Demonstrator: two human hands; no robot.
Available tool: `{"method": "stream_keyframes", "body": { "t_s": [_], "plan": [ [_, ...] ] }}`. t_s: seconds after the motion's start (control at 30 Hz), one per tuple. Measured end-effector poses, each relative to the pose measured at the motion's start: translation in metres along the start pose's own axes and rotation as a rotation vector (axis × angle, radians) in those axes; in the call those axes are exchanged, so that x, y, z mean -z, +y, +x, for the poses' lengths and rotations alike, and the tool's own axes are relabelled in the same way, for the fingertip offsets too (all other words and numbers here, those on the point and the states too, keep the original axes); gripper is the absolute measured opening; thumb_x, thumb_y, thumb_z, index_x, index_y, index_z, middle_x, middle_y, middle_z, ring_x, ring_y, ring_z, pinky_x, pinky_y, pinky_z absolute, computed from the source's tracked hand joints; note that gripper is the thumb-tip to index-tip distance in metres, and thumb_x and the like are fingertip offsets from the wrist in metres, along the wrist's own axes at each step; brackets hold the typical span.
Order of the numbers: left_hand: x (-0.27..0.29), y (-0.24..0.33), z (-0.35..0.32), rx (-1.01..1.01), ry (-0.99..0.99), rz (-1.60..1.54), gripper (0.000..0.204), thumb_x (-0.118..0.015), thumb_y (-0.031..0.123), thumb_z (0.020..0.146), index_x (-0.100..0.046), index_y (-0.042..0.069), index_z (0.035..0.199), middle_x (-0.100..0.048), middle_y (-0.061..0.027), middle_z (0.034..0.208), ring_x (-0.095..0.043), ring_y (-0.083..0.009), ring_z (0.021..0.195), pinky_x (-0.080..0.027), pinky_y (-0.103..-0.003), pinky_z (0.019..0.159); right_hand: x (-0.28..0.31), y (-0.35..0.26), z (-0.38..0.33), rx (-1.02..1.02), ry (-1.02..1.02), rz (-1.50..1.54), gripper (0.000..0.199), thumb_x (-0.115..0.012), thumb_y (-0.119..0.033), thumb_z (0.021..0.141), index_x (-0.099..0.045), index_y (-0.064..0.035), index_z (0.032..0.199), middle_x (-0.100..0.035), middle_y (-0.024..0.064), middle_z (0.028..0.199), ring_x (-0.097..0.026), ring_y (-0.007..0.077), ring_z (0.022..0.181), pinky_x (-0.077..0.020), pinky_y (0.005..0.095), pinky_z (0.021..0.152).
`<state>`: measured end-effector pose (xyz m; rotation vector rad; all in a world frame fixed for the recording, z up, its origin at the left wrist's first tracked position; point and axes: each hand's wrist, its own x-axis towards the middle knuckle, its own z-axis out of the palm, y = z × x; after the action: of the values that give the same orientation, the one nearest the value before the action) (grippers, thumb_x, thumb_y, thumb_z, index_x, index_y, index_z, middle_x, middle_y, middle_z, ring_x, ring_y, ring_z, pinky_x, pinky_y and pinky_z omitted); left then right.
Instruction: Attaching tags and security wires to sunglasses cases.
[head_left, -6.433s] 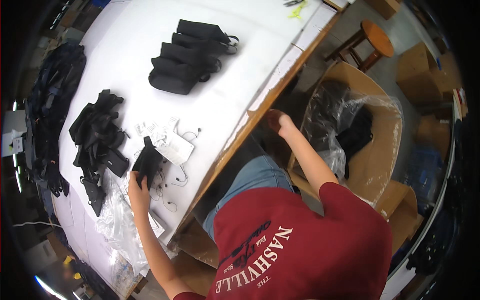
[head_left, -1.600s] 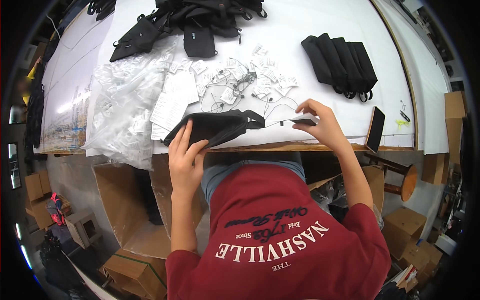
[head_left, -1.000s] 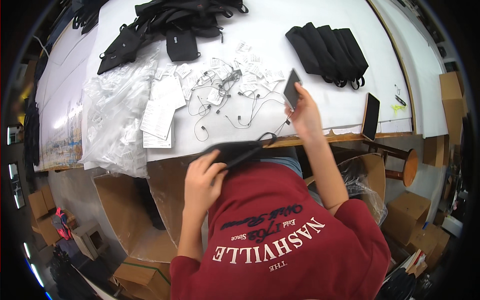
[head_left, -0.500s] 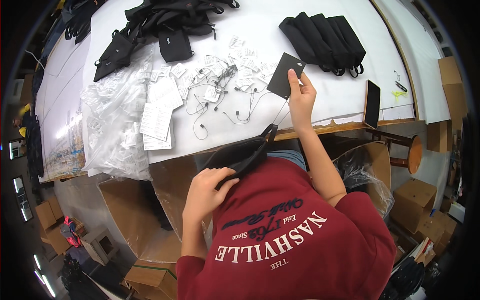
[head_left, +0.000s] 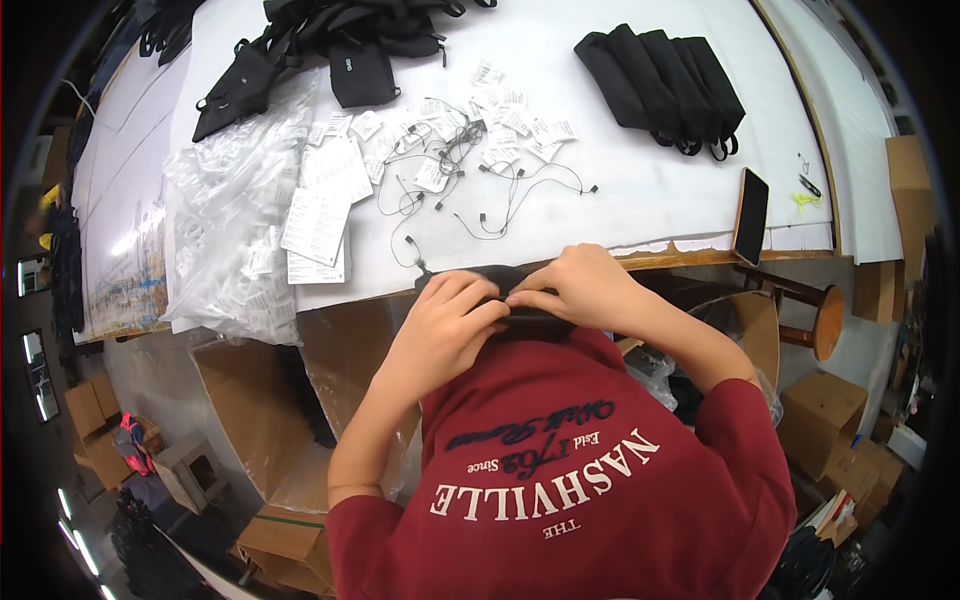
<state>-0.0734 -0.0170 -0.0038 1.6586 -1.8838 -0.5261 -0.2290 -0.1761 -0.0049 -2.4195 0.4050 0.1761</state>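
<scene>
A black fabric pouch (head_left: 540, 325) is held at the table's near edge, close against my red shirt. My left hand (head_left: 450, 322) is closed on its left side, fingers curled over the upper edge. Thumb and fingers of my right hand (head_left: 578, 290) pinch at the pouch's middle, right beside the left fingertips. The hands hide most of the pouch, and the dark hang tag does not show. Just beyond them, thin black tag strings (head_left: 483, 218) with small clips lie loose on the white table (head_left: 620, 210).
Small white labels (head_left: 505, 120) lie in a scatter behind the strings. Printed sheets (head_left: 320, 215) and clear plastic bags (head_left: 230, 220) cover the left. Black pouches (head_left: 665, 90) sit in a row at the back right, more (head_left: 360, 75) at the back left. A phone (head_left: 750, 215) lies near the right edge.
My right hand has come down and left from above the table, where it held the dark hang tag, to the pouch. My left hand has moved up and right; the pouch is now between both.
</scene>
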Motion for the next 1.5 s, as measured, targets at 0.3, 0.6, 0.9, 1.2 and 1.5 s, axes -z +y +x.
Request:
{"method": "stream_keyframes", "body": {
  "t_s": [0.3, 0.6, 0.9, 1.2, 1.5],
  "plan": [
    [0.008, -0.073, 0.045, 0.567, 0.03, -0.504, 0.024, -0.066, 0.026, 0.085, -0.062, 0.003, 0.09, -0.062, -0.0123, 0.084, -0.058, -0.0282, 0.082, -0.045, -0.037, 0.079, -0.007, 0.021, -0.022, 0.077, -0.008, 0.147, 0.027, -0.072, -0.032, 0.077, -0.072, -0.0128, 0.096, -0.062, 0.0082, 0.063, -0.058, 0.0253, 0.054, -0.0464, 0.0332, 0.057],
    [-0.025, -0.167, 0.058, 0.478, 0.445, 0.249, 0.031, -0.076, 0.024, 0.073, -0.059, 0.003, 0.087, -0.056, -0.0114, 0.086, -0.05, -0.0293, 0.082, -0.042, -0.039, 0.08, 0.004, 0.023, -0.023, 0.225, 0.426, -0.117, 0.02, -0.073, -0.014, 0.073, -0.073, -0.016, 0.093, -0.06, 0.0046, 0.056, -0.054, 0.02, 0.047, -0.0415, 0.0308, 0.052],
    [-0.006, -0.07, 0.053, 0.262, 0.647, -0.275, 0.018, -0.071, 0.015, 0.079, -0.064, 0.005, 0.092, -0.064, -0.0089, 0.088, -0.056, -0.0266, 0.089, -0.042, -0.036, 0.082, -0.022, 0.05, -0.012, 0.145, 0.391, -0.287, 0.013, -0.067, -0.02, 0.078, -0.069, -0.0105, 0.086, -0.059, 0.007, 0.052, -0.057, 0.0247, 0.047, -0.043, 0.034, 0.051],
    [-0.026, -0.038, 0.038, 0.255, 0.708, -0.051, 0.057, -0.077, 0.023, 0.076, -0.051, 0.009, 0.125, -0.034, -0.0156, 0.141, -0.037, -0.0322, 0.125, -0.031, -0.042, 0.104, -0.006, 0.036, -0.013, 0.205, 0.598, -0.221, 0.014, -0.072, -0.013, 0.074, -0.071, -0.0092, 0.087, -0.057, 0.0051, 0.051, -0.052, 0.0197, 0.042, -0.0375, 0.0297, 0.047],
    [-0.05, -0.026, 0.032, 0.503, 0.716, -1.665, 0.052, -0.071, 0.011, 0.081, -0.047, 0.006, 0.126, -0.058, -0.0069, 0.115, -0.056, -0.0209, 0.107, -0.045, -0.037, 0.094, -0.003, -0.016, 0.005, 0.197, 0.711, 0.099, 0.013, -0.073, -0.017, 0.078, -0.071, -0.0098, 0.089, -0.053, 0.0041, 0.05, -0.046, 0.0175, 0.04, -0.0356, 0.0284, 0.046]
  ]
}}
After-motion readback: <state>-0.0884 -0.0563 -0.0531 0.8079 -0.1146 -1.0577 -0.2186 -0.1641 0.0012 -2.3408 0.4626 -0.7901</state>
